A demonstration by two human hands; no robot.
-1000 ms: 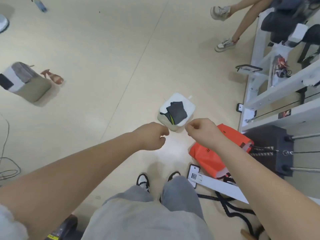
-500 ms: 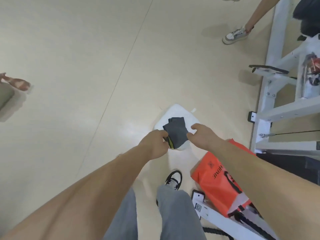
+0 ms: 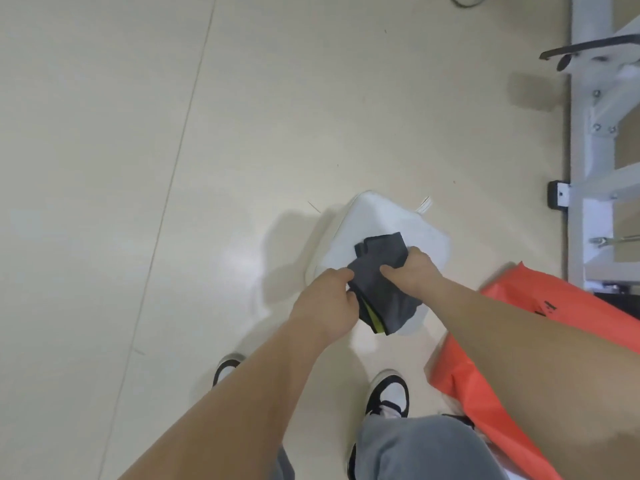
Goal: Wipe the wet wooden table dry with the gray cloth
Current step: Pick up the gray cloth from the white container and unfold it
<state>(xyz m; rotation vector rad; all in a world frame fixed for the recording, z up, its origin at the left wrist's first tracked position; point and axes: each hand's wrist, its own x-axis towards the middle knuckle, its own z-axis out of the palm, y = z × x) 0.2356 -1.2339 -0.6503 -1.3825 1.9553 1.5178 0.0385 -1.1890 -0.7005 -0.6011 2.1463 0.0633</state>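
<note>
Nearest, a pair of black-and-white shoes [image 3: 389,393] stands on the pale floor [image 3: 173,168], with an orange bag [image 3: 485,386] just beside the right foot. Further out, both hands meet on the gray cloth [image 3: 381,299]: the left hand [image 3: 327,299] pinches its near edge, and the right hand [image 3: 412,275] curls thumb and fingers round the other side (a yellow-green strip shows underneath). The cloth sits over a white bundle [image 3: 391,220] on the floor; beyond, to the right, stands a white metal frame [image 3: 585,150]
</note>
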